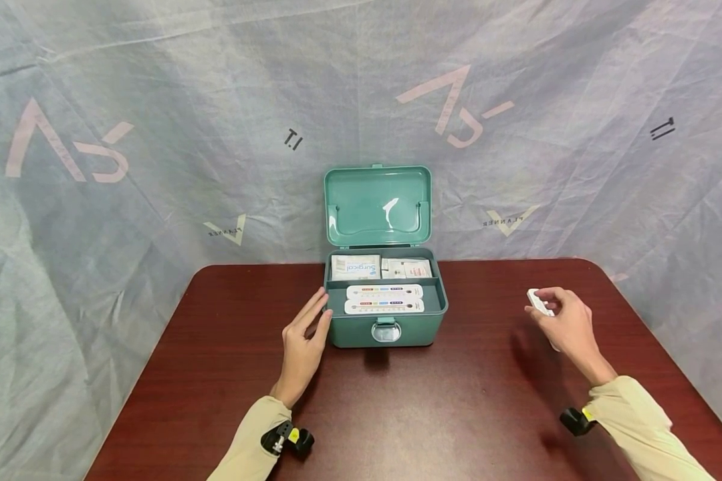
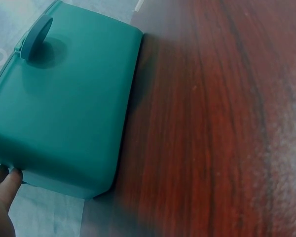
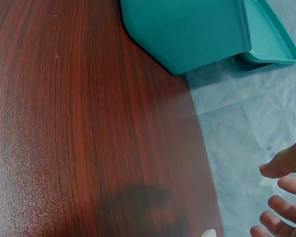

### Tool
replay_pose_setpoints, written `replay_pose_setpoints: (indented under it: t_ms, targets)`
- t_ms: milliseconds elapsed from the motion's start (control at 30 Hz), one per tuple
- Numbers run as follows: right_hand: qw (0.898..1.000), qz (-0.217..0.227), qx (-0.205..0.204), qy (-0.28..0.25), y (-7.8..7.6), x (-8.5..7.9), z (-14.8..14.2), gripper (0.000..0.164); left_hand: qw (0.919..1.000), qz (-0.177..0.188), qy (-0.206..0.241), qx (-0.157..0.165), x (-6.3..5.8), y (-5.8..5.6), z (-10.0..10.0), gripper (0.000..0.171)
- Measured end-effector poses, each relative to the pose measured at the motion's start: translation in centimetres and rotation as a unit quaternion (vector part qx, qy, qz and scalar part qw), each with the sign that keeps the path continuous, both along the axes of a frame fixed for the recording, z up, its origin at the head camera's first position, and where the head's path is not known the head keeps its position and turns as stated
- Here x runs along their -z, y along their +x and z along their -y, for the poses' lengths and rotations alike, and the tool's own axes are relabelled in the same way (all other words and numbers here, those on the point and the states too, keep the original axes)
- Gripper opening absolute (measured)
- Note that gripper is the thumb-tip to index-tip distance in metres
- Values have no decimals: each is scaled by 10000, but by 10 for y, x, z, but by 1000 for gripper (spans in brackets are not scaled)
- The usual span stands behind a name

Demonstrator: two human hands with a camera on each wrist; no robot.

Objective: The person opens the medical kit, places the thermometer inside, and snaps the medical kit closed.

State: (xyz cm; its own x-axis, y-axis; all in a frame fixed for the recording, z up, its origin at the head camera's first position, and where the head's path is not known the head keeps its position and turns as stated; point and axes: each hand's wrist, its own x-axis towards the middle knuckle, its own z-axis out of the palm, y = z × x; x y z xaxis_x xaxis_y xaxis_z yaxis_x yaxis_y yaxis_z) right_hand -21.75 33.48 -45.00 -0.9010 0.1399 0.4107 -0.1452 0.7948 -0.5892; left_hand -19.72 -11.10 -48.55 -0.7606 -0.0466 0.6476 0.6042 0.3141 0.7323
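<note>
While the spread left hand (image 1: 303, 341) touches smooth, round-cornered plastic box (image 1: 345, 333) | spread right hand (image 1: 568, 327) over white strip (image 1: 539, 302)

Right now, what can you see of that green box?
The green box looks like smooth plastic and stands upright on the reddish-brown table. Its glossy lid is open, raised at the back; a silvery latch sits at the front. Inside, a divider parts white packets behind from two white strips with coloured marks in front. The left hand seems to touch its left side.
</note>
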Motion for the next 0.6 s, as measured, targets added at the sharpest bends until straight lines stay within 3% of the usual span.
replay_pose_setpoints:
  t_ms: [600]
  targets:
    - [9991,302,278,-74,-1,8,-8,39,10000,8,32,-8,0,-1,0,36]
